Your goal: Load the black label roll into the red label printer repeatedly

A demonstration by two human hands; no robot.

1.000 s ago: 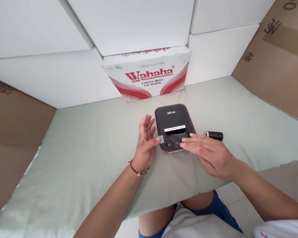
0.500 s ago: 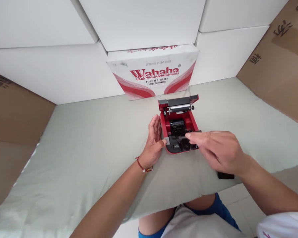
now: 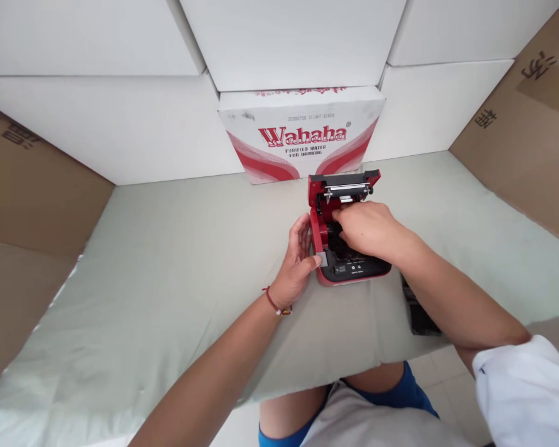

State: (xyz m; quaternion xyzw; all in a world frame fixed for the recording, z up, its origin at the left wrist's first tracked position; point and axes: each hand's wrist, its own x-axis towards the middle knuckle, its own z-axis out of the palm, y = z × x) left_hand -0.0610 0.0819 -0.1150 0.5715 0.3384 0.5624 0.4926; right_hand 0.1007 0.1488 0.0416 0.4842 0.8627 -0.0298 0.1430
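Observation:
A small red and black label printer stands on the cloth with its lid raised; a roller runs across the lid's underside. My left hand grips the printer's left side, thumb on the grey tab at the front left and fingers along the red wall. My right hand reaches into the open compartment from the right, its fingers bent and close together near the back red wall. Its fingertips are partly hidden, so what they pinch cannot be made out. Dark, shiny material shows under the right hand.
A white and red water carton stands behind the printer against white boxes. Brown cardboard borders the right side, and more cardboard the left. A black object lies under my right forearm near the cloth's front edge.
My right hand has moved from the printer's front edge back into the compartment. The front panel's markings now show where shiny film lay over them. My left hand keeps its hold.

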